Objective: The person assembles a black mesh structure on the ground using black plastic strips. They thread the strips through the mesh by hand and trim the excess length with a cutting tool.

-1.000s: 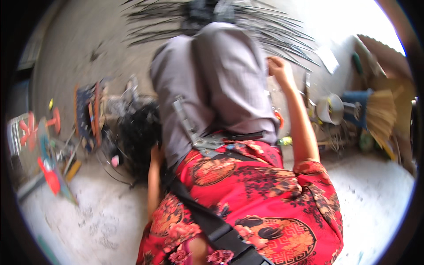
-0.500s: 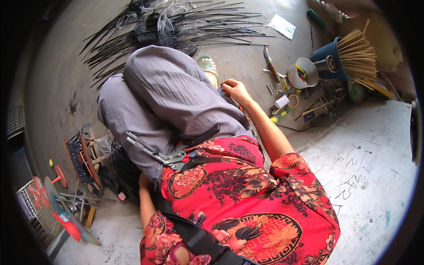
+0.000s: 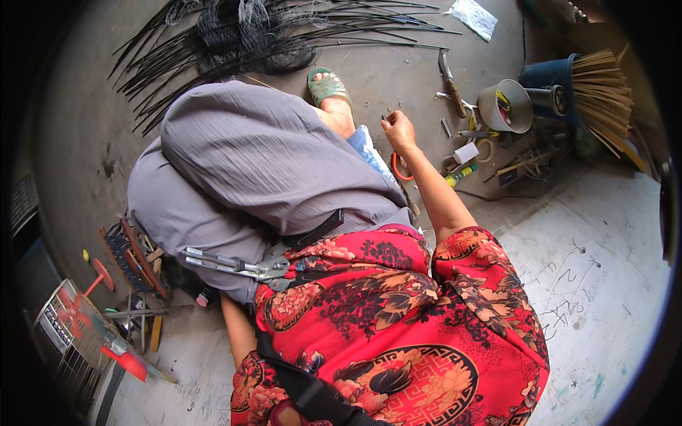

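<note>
My right hand (image 3: pixel 399 132) is held low over the floor, just right of my sandalled foot (image 3: pixel 329 86). Its fingers are pinched together, and a small dark bit shows at the tips, too small to name. Beside that wrist lies an orange-red curved handle (image 3: pixel 402 167). Only the forearm (image 3: pixel 238 328) of my left arm shows; the hand is hidden beyond my thigh. Across my lap rests a metal tool with chrome rods (image 3: pixel 226 261), near a black strip (image 3: pixel 320 228).
Black rods (image 3: pixel 355 32) with dark netting (image 3: pixel 250 42) lie ahead. To the right are a curved knife (image 3: pixel 450 85), a pale bucket (image 3: pixel 513 106), a blue bucket (image 3: pixel 550 74) of wooden sticks and a white block (image 3: pixel 466 153). A fan (image 3: pixel 124 362) stands at left.
My right hand has moved out to the right, away from my knee, and its fingers are now pinched. My legs have shifted left, uncovering the foot and the orange-red handle.
</note>
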Action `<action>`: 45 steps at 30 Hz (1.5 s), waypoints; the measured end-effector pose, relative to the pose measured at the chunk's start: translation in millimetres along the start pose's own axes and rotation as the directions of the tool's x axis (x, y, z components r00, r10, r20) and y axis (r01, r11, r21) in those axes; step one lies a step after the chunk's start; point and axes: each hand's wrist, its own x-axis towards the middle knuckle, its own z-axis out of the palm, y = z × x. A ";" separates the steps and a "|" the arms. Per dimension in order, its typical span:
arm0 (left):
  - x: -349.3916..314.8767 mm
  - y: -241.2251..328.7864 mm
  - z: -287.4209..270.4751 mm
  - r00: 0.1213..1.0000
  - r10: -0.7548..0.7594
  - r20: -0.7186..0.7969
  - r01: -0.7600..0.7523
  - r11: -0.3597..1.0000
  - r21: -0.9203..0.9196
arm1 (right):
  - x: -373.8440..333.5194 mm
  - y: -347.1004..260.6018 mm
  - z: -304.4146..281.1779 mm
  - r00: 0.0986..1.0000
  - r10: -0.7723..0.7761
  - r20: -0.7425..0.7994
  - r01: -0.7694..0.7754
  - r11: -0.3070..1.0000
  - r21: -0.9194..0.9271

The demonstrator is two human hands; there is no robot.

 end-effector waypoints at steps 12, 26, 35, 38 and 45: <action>-125.4 416.7 43.7 0.473 0.793 -0.384 -0.881 0.425 -0.206 | 98.1 -4.5 -32.8 0.521 -0.792 0.317 0.798 0.321 -0.510; -102.7 459.5 79.1 0.345 0.895 -0.284 -0.881 0.413 0.231 | 227.3 -212.5 30.1 0.971 -0.161 -0.176 0.130 0.976 -0.177; -86.8 477.5 82.3 0.332 0.908 -0.257 -0.871 0.399 0.285 | 291.1 -230.0 25.6 0.883 -0.469 0.017 0.432 0.798 -0.420; -83.9 483.2 84.6 0.348 0.898 -0.270 -0.871 0.416 0.261 | 301.4 -259.4 25.9 0.796 -0.583 -0.161 0.555 0.810 -0.189; -85.5 483.7 87.7 0.368 0.890 -0.270 -0.864 0.435 0.255 | 248.8 -256.6 78.3 0.668 -0.741 0.064 0.692 0.587 -0.420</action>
